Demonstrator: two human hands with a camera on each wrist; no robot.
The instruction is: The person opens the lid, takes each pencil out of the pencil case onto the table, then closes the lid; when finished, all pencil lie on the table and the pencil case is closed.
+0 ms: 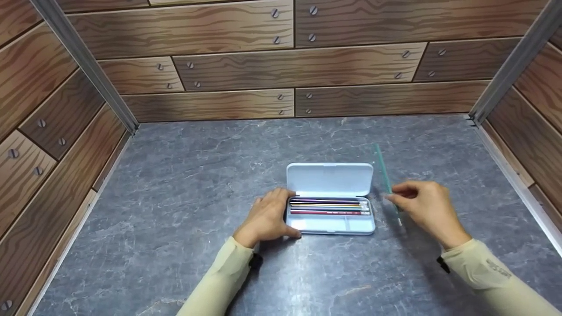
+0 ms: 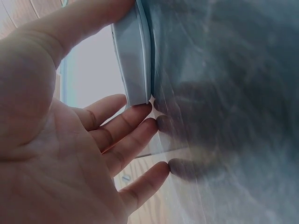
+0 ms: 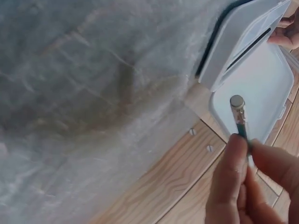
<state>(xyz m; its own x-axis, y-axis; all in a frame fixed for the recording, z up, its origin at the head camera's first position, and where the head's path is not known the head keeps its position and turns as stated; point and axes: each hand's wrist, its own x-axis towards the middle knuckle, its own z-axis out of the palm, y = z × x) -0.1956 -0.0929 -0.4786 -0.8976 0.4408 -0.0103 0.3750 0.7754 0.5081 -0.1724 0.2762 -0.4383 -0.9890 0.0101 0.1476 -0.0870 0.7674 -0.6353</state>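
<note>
An open light-blue case (image 1: pixel 318 224) stands on the table, its lid (image 1: pixel 330 180) raised at the back. Several pencils (image 1: pixel 327 213) lie side by side in its rear part. My left hand (image 1: pixel 265 217) holds the case's left end between thumb and fingers; in the left wrist view the hand (image 2: pixel 70 126) spans the case's end (image 2: pixel 133 60). To the right of the case, my right hand (image 1: pixel 432 213) pinches a green pencil (image 1: pixel 383 169) by thumb and fingers, tilted above the table. The pencil's eraser end (image 3: pixel 237 101) points towards the right wrist camera, above the right fingers (image 3: pixel 229 177).
The grey marbled table (image 1: pixel 184 175) extends around the case. Wood-patterned panels (image 1: pixel 232 70) stand at the back and both sides, with metal corner posts (image 1: pixel 88 66) at left and right. Small front compartments in the case hold no pencils.
</note>
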